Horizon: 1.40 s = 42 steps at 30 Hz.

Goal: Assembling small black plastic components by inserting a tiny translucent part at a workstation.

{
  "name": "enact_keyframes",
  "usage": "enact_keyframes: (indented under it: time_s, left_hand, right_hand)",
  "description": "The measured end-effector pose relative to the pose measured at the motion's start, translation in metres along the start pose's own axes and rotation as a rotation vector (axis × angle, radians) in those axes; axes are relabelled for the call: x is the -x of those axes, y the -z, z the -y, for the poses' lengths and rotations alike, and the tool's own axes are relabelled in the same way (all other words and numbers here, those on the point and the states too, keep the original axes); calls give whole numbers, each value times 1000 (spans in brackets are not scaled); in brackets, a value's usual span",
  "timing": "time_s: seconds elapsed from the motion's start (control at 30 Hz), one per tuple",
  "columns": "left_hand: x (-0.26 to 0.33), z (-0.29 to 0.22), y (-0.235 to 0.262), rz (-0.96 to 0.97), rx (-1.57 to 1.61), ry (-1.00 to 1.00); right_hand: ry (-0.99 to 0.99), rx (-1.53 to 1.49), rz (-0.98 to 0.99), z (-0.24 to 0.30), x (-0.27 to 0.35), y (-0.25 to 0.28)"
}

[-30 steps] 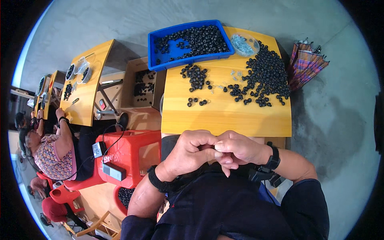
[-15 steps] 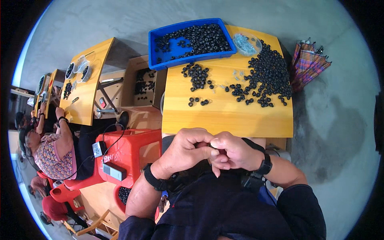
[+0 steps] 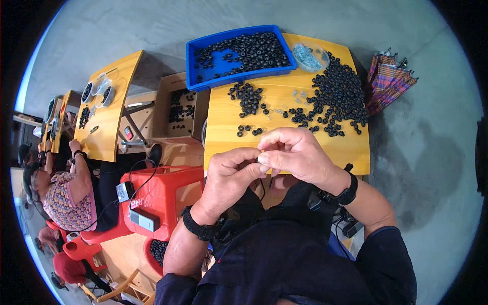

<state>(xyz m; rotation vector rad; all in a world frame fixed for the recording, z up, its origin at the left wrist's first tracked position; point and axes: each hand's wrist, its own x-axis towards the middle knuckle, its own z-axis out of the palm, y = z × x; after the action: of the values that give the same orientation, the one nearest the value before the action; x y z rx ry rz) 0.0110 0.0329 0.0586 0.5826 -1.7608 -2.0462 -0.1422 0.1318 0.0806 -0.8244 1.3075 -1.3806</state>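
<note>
Centrally, the left hand (image 3: 229,175) and right hand (image 3: 300,156) meet near the counter's front edge, each grip narrow, contents hidden. Black rounded pieces (image 3: 338,94) crowd the counter (image 3: 223,145) along its right edge.

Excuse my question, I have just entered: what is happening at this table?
A person's left hand and right hand meet at the fingertips, by the near edge of a yellow table. What is in their grip is mostly hidden and too small to name. Small black pieces lie in a large heap on the right and a smaller cluster on the left. Beyond are a blue tray with more black pieces and a clear tub of pale blue bits.
</note>
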Motion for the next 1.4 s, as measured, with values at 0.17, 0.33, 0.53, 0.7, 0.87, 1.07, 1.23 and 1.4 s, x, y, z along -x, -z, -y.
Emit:
enact_keyframes:
  time_s: [0.17, 0.33, 0.53, 0.7, 0.87, 1.07, 1.23, 1.4]
  left_hand:
    - [1, 0, -1, -49, 12, 36]
    - [4, 4, 0, -80, 55, 17]
    - [8, 11, 3, -61, 112, -38]
    - [10, 13, 5, -55, 153, -27]
    - [10, 13, 5, -56, 210, -9]
    - [12, 11, 6, -51, 239, 34]
    - [12, 12, 6, -62, 225, 28]
    - [13, 14, 6, -68, 219, 22]
  right_hand:
    - [252, 283, 22, 4, -2, -1]
    - [329, 407, 29, 5, -1, -2]
    - [89, 107, 64, 6, -1, -4]
    - [81, 11, 48, 2, -6, 1]
    - [18, -90, 57, -1, -5, 2]
    - [-27, -97, 111, 2, -4, 4]
    - [-254, -408, 110, 2, -7, 7]
    - [-278, -451, 102, 1, -8, 9]
